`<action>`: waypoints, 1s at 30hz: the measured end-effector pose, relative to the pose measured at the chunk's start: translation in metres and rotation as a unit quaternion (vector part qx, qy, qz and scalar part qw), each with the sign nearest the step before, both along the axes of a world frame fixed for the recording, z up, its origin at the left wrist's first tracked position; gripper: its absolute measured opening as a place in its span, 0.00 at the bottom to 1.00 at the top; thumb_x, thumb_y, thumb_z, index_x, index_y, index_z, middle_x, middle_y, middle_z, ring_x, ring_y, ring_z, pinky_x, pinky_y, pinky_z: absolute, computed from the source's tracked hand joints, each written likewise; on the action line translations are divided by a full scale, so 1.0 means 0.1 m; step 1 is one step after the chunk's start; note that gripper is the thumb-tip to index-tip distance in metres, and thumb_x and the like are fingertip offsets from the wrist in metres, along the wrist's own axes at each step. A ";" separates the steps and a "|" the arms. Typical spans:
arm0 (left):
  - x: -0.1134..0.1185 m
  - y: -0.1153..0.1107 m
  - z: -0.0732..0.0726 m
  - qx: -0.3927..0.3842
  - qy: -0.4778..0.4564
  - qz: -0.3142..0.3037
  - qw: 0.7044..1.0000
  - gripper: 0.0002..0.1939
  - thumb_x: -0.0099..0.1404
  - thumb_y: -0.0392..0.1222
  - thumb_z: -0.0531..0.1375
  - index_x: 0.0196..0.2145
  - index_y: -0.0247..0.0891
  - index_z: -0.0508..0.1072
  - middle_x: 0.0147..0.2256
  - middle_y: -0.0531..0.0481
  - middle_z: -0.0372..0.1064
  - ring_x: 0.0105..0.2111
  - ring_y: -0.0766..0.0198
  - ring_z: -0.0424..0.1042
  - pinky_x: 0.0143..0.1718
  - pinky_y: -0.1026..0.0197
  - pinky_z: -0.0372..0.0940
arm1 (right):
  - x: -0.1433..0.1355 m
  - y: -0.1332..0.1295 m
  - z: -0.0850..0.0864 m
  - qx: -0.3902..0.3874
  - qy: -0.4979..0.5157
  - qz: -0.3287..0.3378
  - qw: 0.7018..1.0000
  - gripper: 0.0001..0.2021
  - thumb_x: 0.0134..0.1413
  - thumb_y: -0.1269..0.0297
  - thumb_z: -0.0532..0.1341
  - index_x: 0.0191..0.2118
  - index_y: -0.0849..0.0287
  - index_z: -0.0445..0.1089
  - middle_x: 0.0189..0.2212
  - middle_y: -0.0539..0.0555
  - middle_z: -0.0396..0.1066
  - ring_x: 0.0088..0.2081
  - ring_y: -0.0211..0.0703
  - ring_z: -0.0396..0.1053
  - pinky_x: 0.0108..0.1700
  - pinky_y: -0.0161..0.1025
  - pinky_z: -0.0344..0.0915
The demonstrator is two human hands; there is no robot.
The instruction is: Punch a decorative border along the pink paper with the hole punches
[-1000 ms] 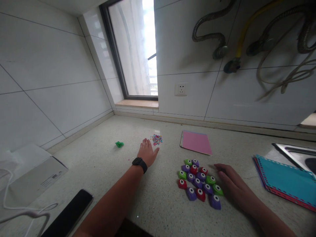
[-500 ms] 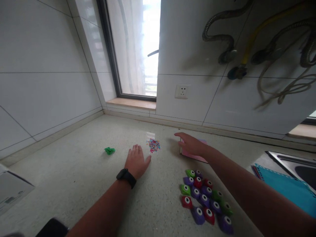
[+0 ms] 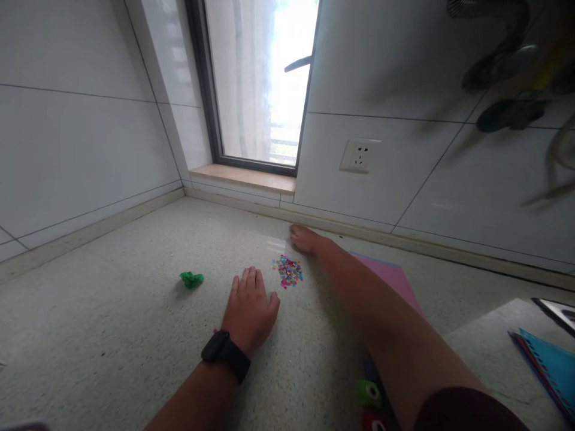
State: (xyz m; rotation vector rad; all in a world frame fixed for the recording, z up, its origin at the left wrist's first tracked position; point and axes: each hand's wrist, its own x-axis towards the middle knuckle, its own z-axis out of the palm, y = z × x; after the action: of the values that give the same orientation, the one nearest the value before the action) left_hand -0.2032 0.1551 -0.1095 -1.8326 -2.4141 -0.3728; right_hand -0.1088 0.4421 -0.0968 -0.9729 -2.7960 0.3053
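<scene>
My left hand [image 3: 251,308], with a black watch [image 3: 226,356] on the wrist, lies flat on the speckled countertop [image 3: 148,335], fingers outstretched and holding nothing. Just right of its fingertips is a small heap of colourful confetti-like bits [image 3: 288,271]. My right hand [image 3: 304,239] reaches past the far right side of the heap, close to the wall, with its fingers curled inward; whether something is inside them is hidden. Under my right forearm a pink flat book or pad [image 3: 395,278] is partly covered. Left of my left hand sits a crumpled green scrap [image 3: 191,279].
Craft punches, one of them green [image 3: 369,392], show partly at the bottom beside my right arm. A blue folder-like item [image 3: 550,365] lies at the right edge. Behind the counter are a tiled wall with a socket [image 3: 359,156], a window [image 3: 265,84] and pipes [image 3: 498,66].
My right hand has left the pink pad and moved left toward the wall behind the confetti, its fingers now curled. The view has shifted, leaving most punches out of sight. My left hand stays flat.
</scene>
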 end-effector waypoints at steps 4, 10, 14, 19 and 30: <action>0.00 -0.01 0.01 0.001 -0.002 0.002 1.000 0.33 0.69 0.46 0.47 0.65 0.19 0.59 0.67 0.30 0.53 0.68 0.46 0.51 0.68 0.43 0.43 | 0.20 -0.17 -0.01 -0.029 -0.009 0.049 0.998 0.14 0.65 0.62 0.59 0.54 0.60 0.70 0.53 0.60 0.71 0.49 0.49 0.71 0.52 0.49 0.69; -0.01 -0.01 0.01 0.009 -0.002 -0.004 1.000 0.32 0.69 0.45 0.48 0.64 0.18 0.59 0.66 0.28 0.54 0.67 0.45 0.52 0.68 0.42 0.43 | 0.36 -0.24 0.12 -0.048 0.010 0.063 0.997 0.20 0.61 0.68 0.54 0.58 0.62 0.67 0.60 0.62 0.67 0.61 0.55 0.63 0.63 0.48 0.58; -0.01 -0.01 0.01 0.017 -0.007 -0.001 1.000 0.32 0.69 0.44 0.48 0.64 0.19 0.60 0.66 0.28 0.55 0.67 0.45 0.53 0.68 0.42 0.43 | 0.23 -0.14 0.13 -0.045 0.026 0.030 0.998 0.25 0.61 0.69 0.52 0.63 0.63 0.61 0.65 0.64 0.61 0.67 0.55 0.55 0.67 0.50 0.50; 0.00 -0.01 0.01 0.029 -0.014 0.005 0.999 0.30 0.68 0.42 0.48 0.63 0.21 0.62 0.65 0.30 0.57 0.66 0.47 0.54 0.68 0.43 0.44 | 0.10 -0.41 0.03 -0.068 0.013 0.072 0.995 0.24 0.59 0.68 0.52 0.60 0.66 0.65 0.63 0.67 0.62 0.65 0.57 0.58 0.65 0.54 0.53; 0.01 -0.01 0.04 0.037 -0.015 0.007 0.999 0.29 0.68 0.42 0.48 0.62 0.23 0.63 0.65 0.30 0.58 0.66 0.47 0.55 0.67 0.44 0.45 | 0.32 -0.95 0.31 -0.084 0.024 0.145 0.985 0.26 0.62 0.69 0.48 0.64 0.63 0.64 0.64 0.62 0.63 0.65 0.50 0.60 0.66 0.49 0.54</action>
State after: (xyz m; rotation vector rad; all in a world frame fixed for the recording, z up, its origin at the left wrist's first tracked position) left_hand -0.2027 0.1537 -0.1057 -1.7915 -2.3964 -0.4851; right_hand -0.0766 0.3474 -0.0655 -0.5725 -2.9015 0.6027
